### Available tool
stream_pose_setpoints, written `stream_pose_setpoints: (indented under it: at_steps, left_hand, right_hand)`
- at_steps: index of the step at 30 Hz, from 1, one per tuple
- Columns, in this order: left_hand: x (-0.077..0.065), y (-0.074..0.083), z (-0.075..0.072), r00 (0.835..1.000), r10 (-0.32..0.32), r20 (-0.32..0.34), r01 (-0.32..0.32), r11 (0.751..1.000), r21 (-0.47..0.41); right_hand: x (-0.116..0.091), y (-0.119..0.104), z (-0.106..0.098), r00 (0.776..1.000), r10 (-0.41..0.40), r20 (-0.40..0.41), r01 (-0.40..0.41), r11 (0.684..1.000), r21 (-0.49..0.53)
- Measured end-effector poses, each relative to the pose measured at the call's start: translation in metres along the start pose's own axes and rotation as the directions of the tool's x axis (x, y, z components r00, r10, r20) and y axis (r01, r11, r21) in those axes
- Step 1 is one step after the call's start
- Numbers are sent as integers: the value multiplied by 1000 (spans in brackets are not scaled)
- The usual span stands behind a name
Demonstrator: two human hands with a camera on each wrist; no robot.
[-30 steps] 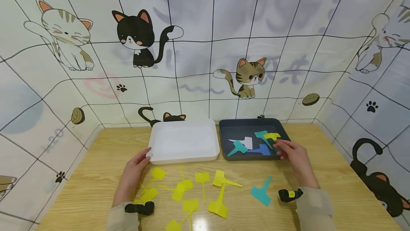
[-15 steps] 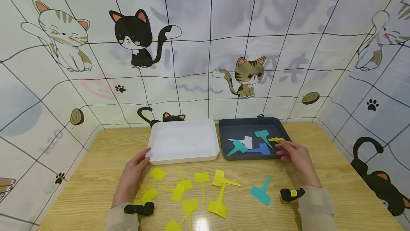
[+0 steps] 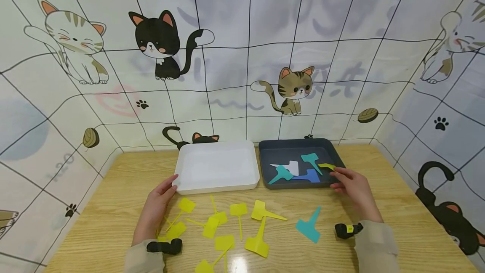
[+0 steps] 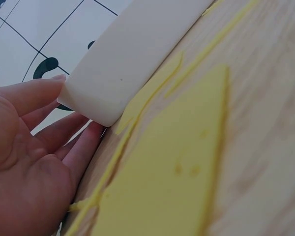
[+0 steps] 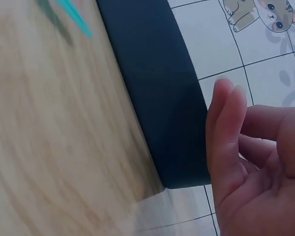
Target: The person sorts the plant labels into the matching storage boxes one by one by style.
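In the head view my left hand (image 3: 158,201) holds the front left corner of a white tray (image 3: 217,191); the left wrist view shows thumb and fingertips at that corner. My right hand (image 3: 354,186) is at the right side of a dark grey tray (image 3: 295,149), thumb and index finger together on the end of a yellow T-shaped plant label (image 3: 326,166), seen nearly edge-on over the tray. Inside that tray lie teal labels (image 3: 310,158), a white label (image 3: 293,168) and a blue label (image 3: 312,176). The right wrist view does not show the yellow label.
Several yellow plant labels (image 3: 238,210) lie scattered on the wooden table (image 3: 280,256) in front of the white tray, some overlapping. A teal label (image 3: 310,227) lies before the dark tray. A cloth wall with printed cats (image 3: 227,62) stands behind both trays.
The right hand has drawn slightly to the right with the yellow label, which has tilted from face-up to nearly edge-on. The left hand stays at the white tray.
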State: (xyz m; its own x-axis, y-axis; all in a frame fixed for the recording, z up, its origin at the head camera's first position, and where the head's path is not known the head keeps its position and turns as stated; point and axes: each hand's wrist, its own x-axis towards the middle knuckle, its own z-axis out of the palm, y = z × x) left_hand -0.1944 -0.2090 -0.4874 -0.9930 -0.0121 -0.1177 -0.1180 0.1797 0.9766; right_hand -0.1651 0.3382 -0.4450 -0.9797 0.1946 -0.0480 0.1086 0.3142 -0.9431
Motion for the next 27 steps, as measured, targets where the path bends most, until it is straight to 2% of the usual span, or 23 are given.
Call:
stream_pose_setpoints:
  at_steps: [6, 9, 12, 16, 23, 27]
  left_hand:
    - [-1, 1, 1, 1000, -1, -2, 1, 1000, -8]
    - [-1, 1, 1, 1000, -5, -2, 5, 1000, -7]
    - [0, 0, 1, 1000, -8, -3, 8, 1000, -3]
    - [0, 0, 0, 1000, -6, -4, 6, 1000, 1]
    - [0, 0, 1, 1000, -4, -2, 4, 1000, 3]
    - [0, 1, 1, 1000, -10, -3, 10, 1000, -4]
  right_hand:
    - [1, 1, -1, 1000, -3, -22, 1, 995, -98]
    - [3, 1, 0, 999, -2, -45, -6, 984, -180]
    - [4, 1, 1, 997, -2, -73, -20, 950, -311]
    - [4, 0, 2, 997, -9, -71, -25, 886, -462]
    - [2, -3, 2, 1000, -18, -18, 3, 805, -593]
    - [1, -2, 2, 1000, -13, -4, 8, 777, -629]
